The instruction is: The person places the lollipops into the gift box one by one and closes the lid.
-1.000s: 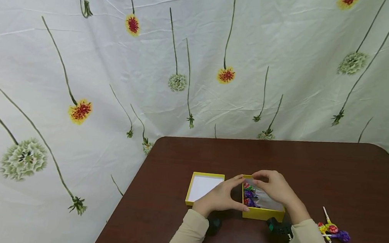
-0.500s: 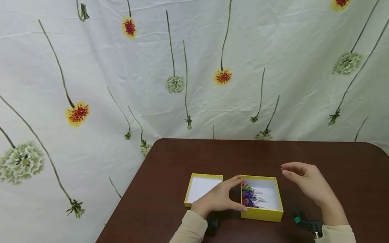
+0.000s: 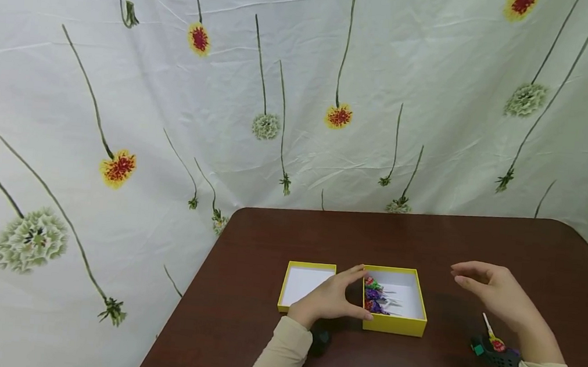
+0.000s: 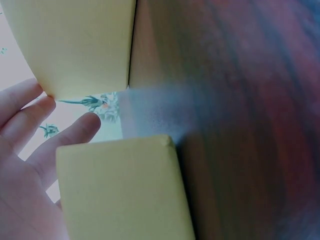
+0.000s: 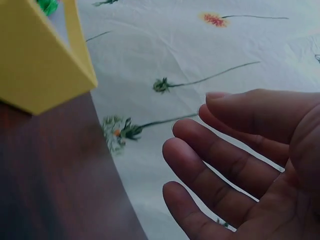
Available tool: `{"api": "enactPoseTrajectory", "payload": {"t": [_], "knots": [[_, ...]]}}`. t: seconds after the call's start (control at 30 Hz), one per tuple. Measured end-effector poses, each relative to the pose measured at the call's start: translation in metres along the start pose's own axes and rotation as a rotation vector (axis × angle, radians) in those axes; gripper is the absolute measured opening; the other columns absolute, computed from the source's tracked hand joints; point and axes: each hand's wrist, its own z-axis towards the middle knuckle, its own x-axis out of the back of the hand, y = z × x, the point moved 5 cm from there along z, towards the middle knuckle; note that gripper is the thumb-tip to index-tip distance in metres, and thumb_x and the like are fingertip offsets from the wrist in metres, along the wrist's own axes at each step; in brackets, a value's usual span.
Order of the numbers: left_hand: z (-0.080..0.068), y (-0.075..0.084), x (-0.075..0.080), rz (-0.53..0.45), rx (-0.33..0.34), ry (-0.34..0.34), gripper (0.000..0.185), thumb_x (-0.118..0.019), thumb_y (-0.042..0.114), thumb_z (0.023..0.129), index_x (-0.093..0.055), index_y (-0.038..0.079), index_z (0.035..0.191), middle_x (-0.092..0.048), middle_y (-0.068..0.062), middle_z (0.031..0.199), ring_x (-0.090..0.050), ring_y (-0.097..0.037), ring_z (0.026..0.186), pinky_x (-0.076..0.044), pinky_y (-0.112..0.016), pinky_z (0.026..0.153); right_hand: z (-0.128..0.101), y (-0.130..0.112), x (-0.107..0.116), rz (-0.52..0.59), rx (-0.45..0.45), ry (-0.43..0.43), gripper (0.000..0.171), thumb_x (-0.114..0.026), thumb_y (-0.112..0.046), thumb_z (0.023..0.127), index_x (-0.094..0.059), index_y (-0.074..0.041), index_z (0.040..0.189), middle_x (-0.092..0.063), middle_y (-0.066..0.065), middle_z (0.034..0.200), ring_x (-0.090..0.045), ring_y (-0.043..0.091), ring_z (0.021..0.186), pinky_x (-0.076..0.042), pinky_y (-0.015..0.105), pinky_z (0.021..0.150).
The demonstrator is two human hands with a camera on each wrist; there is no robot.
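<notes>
A yellow box [image 3: 392, 325] sits open on the dark table [image 3: 426, 236], with several wrapped lollipops [image 3: 374, 295] lying at its left end. My left hand [image 3: 333, 298] rests against the box's left wall, forefinger at the far corner and thumb at the near one. The left wrist view shows its fingers [image 4: 30, 125] straight beside the yellow card. My right hand [image 3: 479, 281] hovers above the table to the right of the box and touches nothing. In the right wrist view its palm [image 5: 240, 150] is spread and bare, and a box corner [image 5: 35, 65] shows at upper left.
The box's yellow lid [image 3: 308, 284] lies upside down just left of my left hand. A few loose lollipops [image 3: 495, 342] lie on the table by my right wrist. A flowered white sheet [image 3: 278, 118] hangs behind the table and past its left edge.
My right hand has lifted off the box and swung right, ending above the table near the loose lollipops. The left hand has stayed against the box.
</notes>
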Motion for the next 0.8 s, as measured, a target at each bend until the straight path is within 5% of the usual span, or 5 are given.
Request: {"api": "enactPoseTrajectory", "payload": {"t": [0.3,0.63,0.8], "knots": [[0.000,0.000,0.001,0.004,-0.007,0.004,0.091,-0.082,0.046,0.080,-0.037,0.028,0.156,-0.026,0.009,0.166,-0.028,-0.023,0.153,-0.032,-0.054,0.119,-0.026,0.044,0.011,-0.019,-0.076,-0.042,0.037,-0.062,-0.023,0.101,-0.064,0.004,0.127,-0.068,0.024,0.122,-0.052,-0.019,0.087,-0.055,0.028,0.073],[-0.002,0.002,0.000,-0.007,0.003,0.000,0.091,-0.082,0.046,0.080,-0.036,0.028,0.156,-0.025,0.011,0.166,-0.028,-0.023,0.153,-0.035,-0.052,0.118,-0.046,0.079,0.009,-0.006,-0.118,-0.201,0.039,-0.065,-0.023,0.098,-0.063,0.006,0.124,-0.067,0.024,0.122,-0.054,-0.016,0.087,-0.057,0.031,0.073],[-0.002,0.002,0.001,-0.016,-0.001,0.001,0.091,-0.083,0.046,0.080,-0.036,0.027,0.156,-0.025,0.012,0.165,-0.027,-0.024,0.153,-0.035,-0.052,0.118,-0.053,0.087,0.003,0.142,-0.085,-0.320,0.041,-0.062,-0.017,0.100,-0.057,0.015,0.124,-0.068,0.017,0.113,-0.065,-0.004,0.086,-0.058,0.027,0.072]]}}
